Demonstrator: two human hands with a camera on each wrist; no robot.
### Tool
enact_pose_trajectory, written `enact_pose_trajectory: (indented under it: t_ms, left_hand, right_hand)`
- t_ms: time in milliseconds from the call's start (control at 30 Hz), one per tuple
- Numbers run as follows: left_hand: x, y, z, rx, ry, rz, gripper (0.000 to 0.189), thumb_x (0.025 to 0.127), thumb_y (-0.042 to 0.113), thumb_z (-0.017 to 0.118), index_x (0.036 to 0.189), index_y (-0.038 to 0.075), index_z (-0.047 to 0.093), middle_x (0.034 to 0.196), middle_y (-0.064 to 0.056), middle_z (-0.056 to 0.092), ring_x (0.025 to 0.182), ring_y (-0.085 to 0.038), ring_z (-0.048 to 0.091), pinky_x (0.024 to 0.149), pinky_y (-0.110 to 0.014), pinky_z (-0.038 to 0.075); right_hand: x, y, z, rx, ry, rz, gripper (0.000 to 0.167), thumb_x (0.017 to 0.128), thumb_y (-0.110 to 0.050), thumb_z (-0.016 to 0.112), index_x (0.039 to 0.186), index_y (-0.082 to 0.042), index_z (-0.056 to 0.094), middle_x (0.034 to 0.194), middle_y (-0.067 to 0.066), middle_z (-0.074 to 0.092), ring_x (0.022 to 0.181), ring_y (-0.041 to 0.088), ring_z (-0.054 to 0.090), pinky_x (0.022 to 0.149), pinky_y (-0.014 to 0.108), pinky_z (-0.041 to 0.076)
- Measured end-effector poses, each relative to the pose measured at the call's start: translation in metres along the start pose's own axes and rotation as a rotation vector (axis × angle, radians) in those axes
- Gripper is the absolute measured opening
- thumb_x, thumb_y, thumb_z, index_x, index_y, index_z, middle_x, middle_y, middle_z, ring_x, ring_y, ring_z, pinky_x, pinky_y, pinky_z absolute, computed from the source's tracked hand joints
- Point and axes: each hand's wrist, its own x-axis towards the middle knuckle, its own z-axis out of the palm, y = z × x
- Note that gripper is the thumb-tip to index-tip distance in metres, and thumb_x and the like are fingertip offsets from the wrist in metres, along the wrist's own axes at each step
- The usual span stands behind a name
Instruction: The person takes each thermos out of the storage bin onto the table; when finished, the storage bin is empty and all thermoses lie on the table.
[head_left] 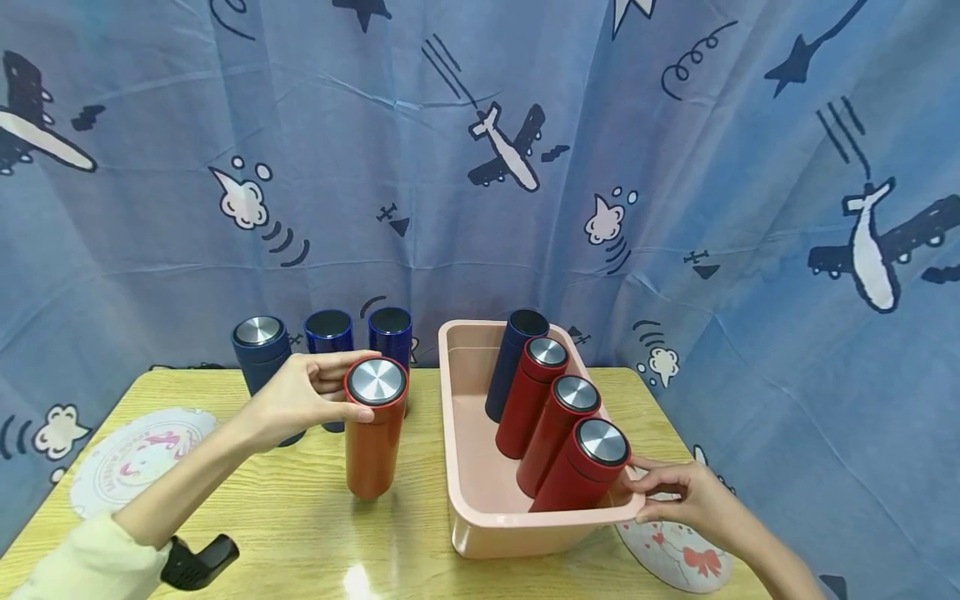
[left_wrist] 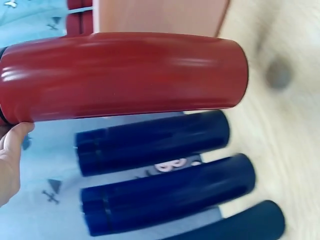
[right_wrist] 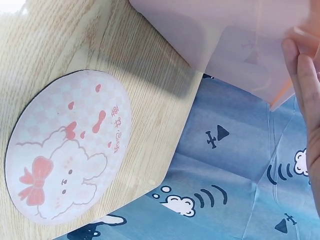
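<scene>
My left hand (head_left: 300,398) grips an orange-red thermos flask (head_left: 373,454) near its silver-topped lid. The flask is upright left of the pink plastic bin (head_left: 447,417); in the left wrist view its base (left_wrist: 240,75) seems raised off the table. At the bin's near right corner, my right hand (head_left: 686,497) pinches the rim between thumb and fingers. Inside the bin, three red flasks (head_left: 558,433) and one dark blue flask (head_left: 512,358) lean in a row along the right wall. Behind my left hand stand two glossy blue flasks (left_wrist: 167,197) and a matte navy flask (head_left: 258,354).
Flat on the wooden table (head_left: 285,525) lie two round printed mats, a left mat (head_left: 138,454) and a right mat (right_wrist: 70,145) partly covered by the bin in the head view. A blue patterned curtain (head_left: 420,208) hangs behind the table and along its right side.
</scene>
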Motion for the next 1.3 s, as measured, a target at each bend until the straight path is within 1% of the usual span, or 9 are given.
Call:
enact_pose_trajectory:
  t_ms: [233,333,400,633,767,900,1067,1200,1300]
  left_hand:
    - [0.001,-0.017,-0.006,0.012,0.030,-0.031,0.070,0.077,0.013,0.081,0.138,0.001,0.050,0.125,-0.018,0.061,0.111,-0.016,0.062,0.085,-0.023,0.052]
    - [0.002,-0.023,-0.007,-0.001,0.044,-0.046,0.070,0.076,0.013,0.082,0.138,0.001,0.050,0.125,-0.018,0.061,0.110,-0.015,0.062,0.086,-0.023,0.052]
    - [0.003,-0.027,-0.008,-0.013,0.047,-0.055,0.071,0.075,0.012,0.082,0.137,0.001,0.050,0.125,-0.018,0.061,0.109,-0.014,0.062,0.086,-0.024,0.052]
    - [0.004,-0.039,-0.009,-0.055,0.061,-0.076,0.071,0.075,0.010,0.082,0.138,-0.001,0.049,0.126,-0.019,0.060,0.109,-0.014,0.062,0.086,-0.025,0.053]
    - [0.008,-0.043,-0.008,-0.061,0.065,-0.080,0.071,0.075,0.011,0.082,0.138,0.000,0.049,0.127,-0.018,0.060,0.109,-0.013,0.062,0.087,-0.025,0.052]
    - [0.012,-0.046,-0.008,-0.064,0.064,-0.058,0.070,0.077,0.011,0.081,0.138,-0.001,0.048,0.127,-0.018,0.060,0.109,-0.013,0.062,0.087,-0.024,0.052]
    - [0.018,-0.049,-0.009,-0.036,0.069,-0.044,0.069,0.078,0.012,0.080,0.138,0.001,0.050,0.128,-0.017,0.060,0.111,-0.013,0.061,0.088,-0.022,0.051]
    - [0.023,-0.050,-0.009,-0.048,0.057,-0.036,0.068,0.079,0.012,0.079,0.138,0.000,0.049,0.129,-0.019,0.058,0.112,-0.016,0.060,0.088,-0.024,0.051]
    - [0.027,-0.051,-0.009,-0.071,0.059,-0.048,0.069,0.078,0.010,0.080,0.139,-0.001,0.048,0.129,-0.020,0.058,0.112,-0.016,0.061,0.088,-0.024,0.051]
  right_hand:
    - [0.000,0.002,0.000,0.009,0.001,-0.015,0.029,0.076,-0.009,0.078,0.102,0.004,0.073,0.117,-0.027,0.055,0.110,-0.016,0.047,0.065,0.030,0.058]
    - [0.000,0.002,0.000,0.005,0.004,-0.010,0.028,0.076,-0.009,0.078,0.102,0.003,0.073,0.116,-0.022,0.059,0.110,-0.016,0.046,0.064,0.030,0.058]
    - [0.000,0.002,0.000,0.007,0.003,0.003,0.028,0.077,-0.009,0.078,0.101,0.003,0.073,0.115,-0.021,0.060,0.109,-0.017,0.046,0.064,0.030,0.058]
    - [-0.002,0.003,0.001,0.067,-0.022,0.038,0.031,0.079,-0.010,0.076,0.104,0.007,0.071,0.117,-0.033,0.053,0.108,-0.015,0.049,0.066,0.033,0.058]
    - [-0.004,0.003,0.001,0.060,-0.017,0.037,0.030,0.079,-0.011,0.076,0.104,0.006,0.071,0.116,-0.033,0.053,0.108,-0.016,0.048,0.066,0.032,0.058]
    - [-0.004,0.004,0.002,0.039,-0.010,0.038,0.030,0.079,-0.011,0.076,0.103,0.006,0.072,0.115,-0.032,0.053,0.108,-0.017,0.047,0.066,0.030,0.058]
    - [-0.002,0.003,0.001,0.045,-0.011,0.068,0.032,0.078,-0.013,0.077,0.104,0.005,0.072,0.116,-0.033,0.052,0.107,-0.017,0.047,0.066,0.032,0.059]
    - [-0.001,0.002,0.001,0.041,-0.010,0.076,0.032,0.078,-0.014,0.077,0.104,0.005,0.072,0.116,-0.033,0.053,0.107,-0.018,0.047,0.066,0.031,0.059]
    - [0.000,0.002,0.000,0.043,-0.010,0.060,0.032,0.078,-0.012,0.077,0.104,0.006,0.071,0.116,-0.033,0.052,0.108,-0.017,0.047,0.066,0.031,0.059]
